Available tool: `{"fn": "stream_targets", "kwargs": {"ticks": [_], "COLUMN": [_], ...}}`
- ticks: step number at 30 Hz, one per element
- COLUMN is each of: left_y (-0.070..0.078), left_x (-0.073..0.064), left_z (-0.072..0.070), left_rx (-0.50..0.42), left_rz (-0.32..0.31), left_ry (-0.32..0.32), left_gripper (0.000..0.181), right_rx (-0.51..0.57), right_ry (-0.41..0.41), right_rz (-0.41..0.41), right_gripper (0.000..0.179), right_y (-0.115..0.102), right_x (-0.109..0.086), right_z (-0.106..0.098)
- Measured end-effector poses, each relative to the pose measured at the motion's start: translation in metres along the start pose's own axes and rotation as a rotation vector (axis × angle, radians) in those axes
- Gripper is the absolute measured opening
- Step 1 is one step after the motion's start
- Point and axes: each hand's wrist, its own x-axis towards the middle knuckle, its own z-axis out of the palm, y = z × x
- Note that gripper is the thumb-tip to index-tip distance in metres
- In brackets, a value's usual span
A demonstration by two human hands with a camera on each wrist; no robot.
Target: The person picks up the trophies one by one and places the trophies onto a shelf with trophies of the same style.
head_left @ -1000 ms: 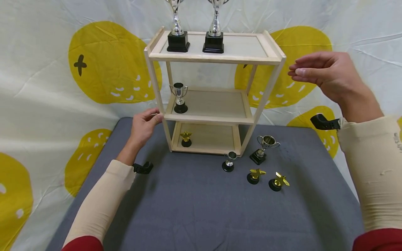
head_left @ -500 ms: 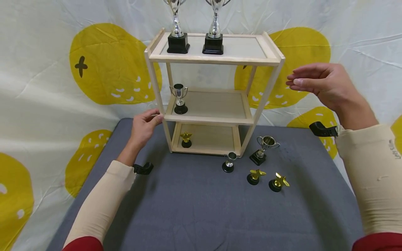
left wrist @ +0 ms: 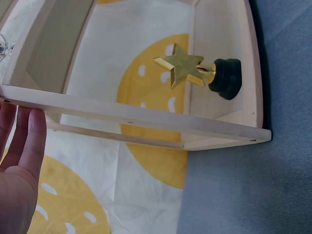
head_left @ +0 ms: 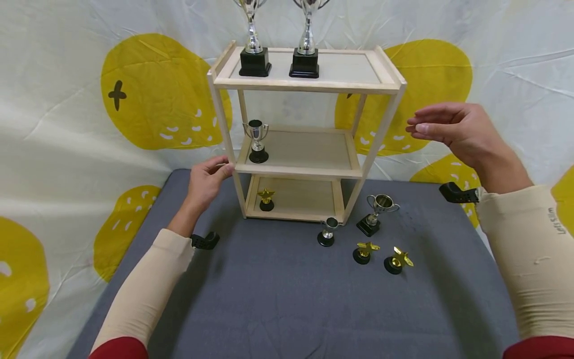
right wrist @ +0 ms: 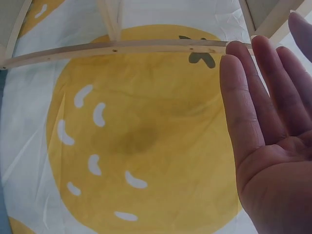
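In the head view, a three-tier wooden shelf (head_left: 296, 172) stands on the grey cloth. My left hand (head_left: 204, 182) touches its left front post at middle-shelf height; the left wrist view shows extended fingers (left wrist: 31, 141) with their tips at the post. To the right of the shelf, my right hand (head_left: 466, 132) hangs in the air, fingers extended and nothing held. A silver cup trophy (head_left: 257, 142) stands on the middle tier's left side, and a gold star trophy (head_left: 266, 199) on the bottom tier's left. Two tall silver trophies (head_left: 254, 60) (head_left: 305, 61) stand on top, their upper parts cut off.
On the cloth-covered table (head_left: 278, 294), right of centre, stand a small silver cup trophy (head_left: 328, 232), a larger two-handled cup trophy (head_left: 376, 214) and two gold star trophies (head_left: 365, 253) (head_left: 398, 260). Behind hangs a white sheet with yellow shapes (head_left: 161, 92).
My right hand has come down and slightly to the left beside the shelf. The left hand stays at the post, and the trophies have not moved.
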Motion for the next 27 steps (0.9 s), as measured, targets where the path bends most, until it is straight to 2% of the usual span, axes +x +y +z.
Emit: {"fn": "stream_targets", "kwargs": {"ticks": [8, 17, 27], "left_y": [0.0, -0.003, -0.003], "left_x": [0.0, 0.0, 0.001], "left_z": [0.0, -0.001, 0.001], "left_rx": [0.007, 0.018, -0.002], "left_rz": [0.007, -0.004, 0.023], "left_ry": [-0.012, -0.016, -0.008], "left_gripper": [0.04, 0.041, 0.038], "right_rx": [-0.041, 0.007, -0.071], "right_ry": [0.003, -0.038, 0.0], "right_rz": [0.013, -0.007, 0.057], "right_gripper": [0.031, 0.033, 0.031], "right_y": [0.006, 0.019, 0.028], "right_x": [-0.006, -0.013, -0.018], "right_z": [-0.002, -0.006, -0.009]}}
